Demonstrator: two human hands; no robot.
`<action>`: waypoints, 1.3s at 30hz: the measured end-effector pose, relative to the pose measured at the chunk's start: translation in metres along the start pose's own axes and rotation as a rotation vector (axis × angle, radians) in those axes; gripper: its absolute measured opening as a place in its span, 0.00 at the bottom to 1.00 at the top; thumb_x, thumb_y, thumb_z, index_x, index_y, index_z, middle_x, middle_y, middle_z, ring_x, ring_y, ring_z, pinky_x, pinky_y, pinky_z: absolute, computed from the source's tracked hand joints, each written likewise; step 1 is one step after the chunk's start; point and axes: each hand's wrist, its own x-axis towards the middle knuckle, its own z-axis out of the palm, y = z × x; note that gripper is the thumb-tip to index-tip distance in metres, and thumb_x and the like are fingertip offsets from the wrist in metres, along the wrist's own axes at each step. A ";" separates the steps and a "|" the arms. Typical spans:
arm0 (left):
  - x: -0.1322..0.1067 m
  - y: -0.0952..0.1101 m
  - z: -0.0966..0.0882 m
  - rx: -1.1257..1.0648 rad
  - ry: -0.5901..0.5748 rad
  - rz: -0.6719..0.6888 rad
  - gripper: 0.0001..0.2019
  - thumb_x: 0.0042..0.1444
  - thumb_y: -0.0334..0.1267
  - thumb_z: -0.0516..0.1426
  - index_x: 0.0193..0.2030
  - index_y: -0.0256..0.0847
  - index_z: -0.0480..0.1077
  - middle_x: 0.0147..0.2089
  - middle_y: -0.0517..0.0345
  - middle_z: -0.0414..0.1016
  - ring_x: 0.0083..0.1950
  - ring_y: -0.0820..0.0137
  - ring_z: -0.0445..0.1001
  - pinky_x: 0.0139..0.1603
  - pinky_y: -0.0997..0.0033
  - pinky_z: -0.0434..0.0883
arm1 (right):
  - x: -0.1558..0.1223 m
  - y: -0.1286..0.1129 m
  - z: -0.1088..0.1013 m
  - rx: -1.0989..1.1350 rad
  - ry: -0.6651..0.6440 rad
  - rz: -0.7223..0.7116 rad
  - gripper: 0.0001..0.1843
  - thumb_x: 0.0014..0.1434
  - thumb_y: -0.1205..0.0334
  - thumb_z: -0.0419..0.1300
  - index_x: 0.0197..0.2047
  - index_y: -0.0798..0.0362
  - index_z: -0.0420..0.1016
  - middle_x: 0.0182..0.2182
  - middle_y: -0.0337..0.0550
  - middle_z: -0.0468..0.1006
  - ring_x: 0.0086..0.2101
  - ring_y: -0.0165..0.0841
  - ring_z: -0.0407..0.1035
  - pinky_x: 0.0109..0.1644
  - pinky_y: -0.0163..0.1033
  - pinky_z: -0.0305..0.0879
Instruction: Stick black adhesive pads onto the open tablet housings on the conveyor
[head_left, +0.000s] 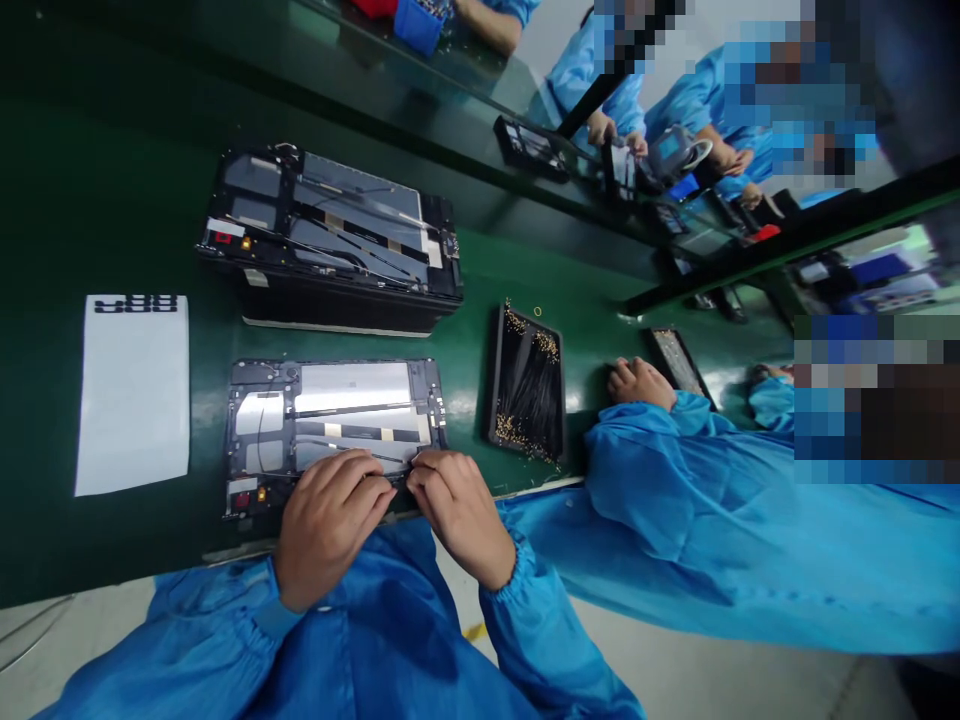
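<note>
An opened tablet back [330, 415] with silver shields and thin black cables lies on the green bench in front of me. My left hand [330, 520] rests on its near edge, fingers curled down onto the lower cables. My right hand [457, 505] sits beside it, fingertips pinched at the same near edge where a thin cable runs. The two hands almost touch. What the fingertips grip is too small to see.
A stack of more opened tablets [330, 240] sits behind. A white sheet [135, 395] lies at left. A black tray of thin cables with gold ends [529, 385] stands at right. A co-worker's blue sleeve [675, 470] and hand [637, 380] rest beside it. More people work beyond.
</note>
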 end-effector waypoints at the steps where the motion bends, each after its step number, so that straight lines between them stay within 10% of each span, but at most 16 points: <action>1: 0.000 0.000 0.000 0.000 0.001 0.000 0.03 0.66 0.33 0.56 0.42 0.41 0.71 0.48 0.57 0.74 0.56 0.63 0.70 0.58 0.61 0.63 | 0.000 0.000 0.000 -0.003 -0.004 -0.001 0.06 0.72 0.65 0.53 0.46 0.55 0.71 0.46 0.48 0.76 0.44 0.38 0.66 0.47 0.43 0.62; 39: 0.022 0.019 0.004 0.107 -0.125 -0.149 0.03 0.62 0.33 0.60 0.39 0.45 0.70 0.45 0.59 0.71 0.47 0.61 0.68 0.45 0.58 0.61 | -0.003 0.006 0.003 0.308 0.141 0.158 0.05 0.69 0.67 0.58 0.46 0.51 0.75 0.42 0.46 0.76 0.44 0.36 0.70 0.47 0.43 0.69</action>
